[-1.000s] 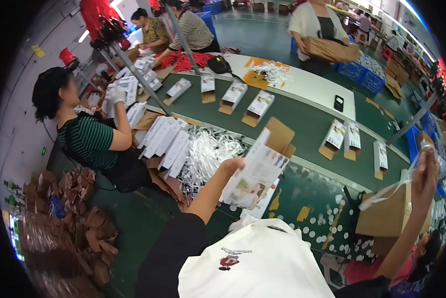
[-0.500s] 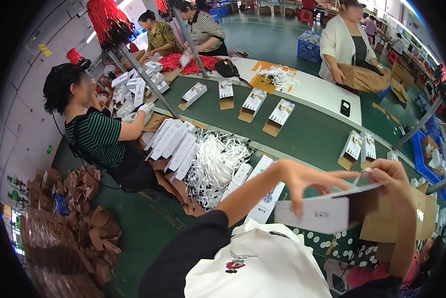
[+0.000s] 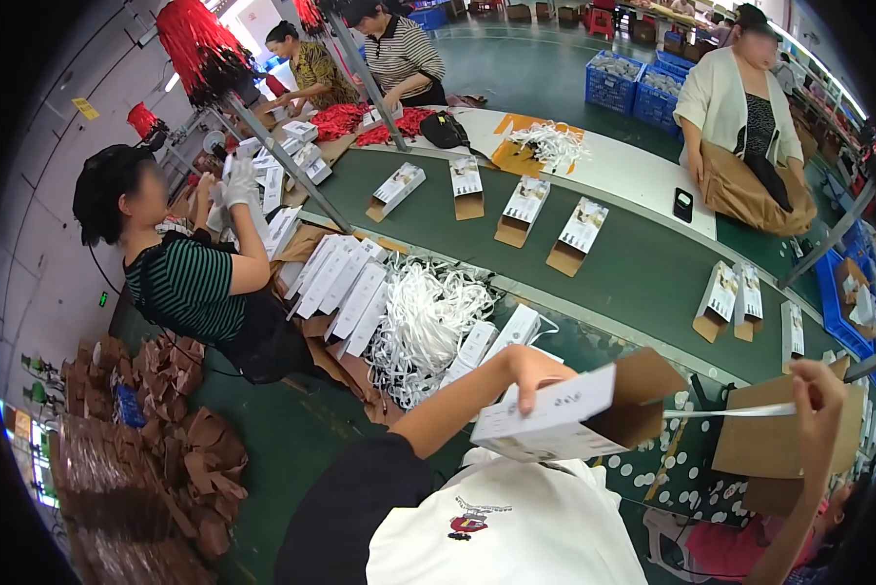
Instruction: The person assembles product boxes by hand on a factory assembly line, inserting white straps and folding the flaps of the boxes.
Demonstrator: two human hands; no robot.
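My left hand grips a white printed carton in front of my chest. The carton lies tilted, its brown inside showing at the open right end. Off to the right, my right hand pinches the end of a white strap, which stretches taut and nearly level from the carton's open end. Where the strap runs inside the carton is hidden. Just beyond my left forearm, more white cartons lie beside a heap of loose white straps.
Open cartons ride spaced along a green conveyor belt. A large brown box stands near my right forearm. White discs lie scattered below it. A co-worker stands at left by stacked cartons; others work across the belt.
My right hand has drawn the strap out to the right, away from the carton. The carton has turned, its open end now facing right and up. Cartons on the belt have shifted right.
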